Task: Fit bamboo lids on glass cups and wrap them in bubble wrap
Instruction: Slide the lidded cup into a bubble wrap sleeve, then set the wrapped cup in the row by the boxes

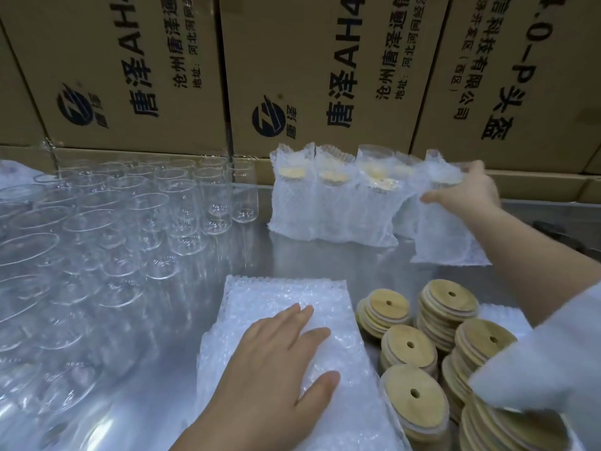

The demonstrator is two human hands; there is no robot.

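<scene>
My left hand (pixel 283 362) lies flat with straight fingers on a stack of bubble-wrap bags (pixel 260 297) at the front middle of the steel table. My right hand (pixel 468 190) grips the top of a bubble-wrapped cup (pixel 445 236) standing at the back right, at the end of a row of wrapped, lidded cups (pixel 328 203). Bare glass cups (pixel 182 203) crowd the left half of the table. Stacks of round bamboo lids (pixel 409 349), each with a centre hole, sit at the front right beside the bags.
Tall cardboard boxes (pixel 292 70) with black print form a wall behind the table. The steel tabletop (pixel 309 258) shows bare between the wrapped row and the bag stack. My white sleeve (pixel 549 362) hangs over the lid stacks.
</scene>
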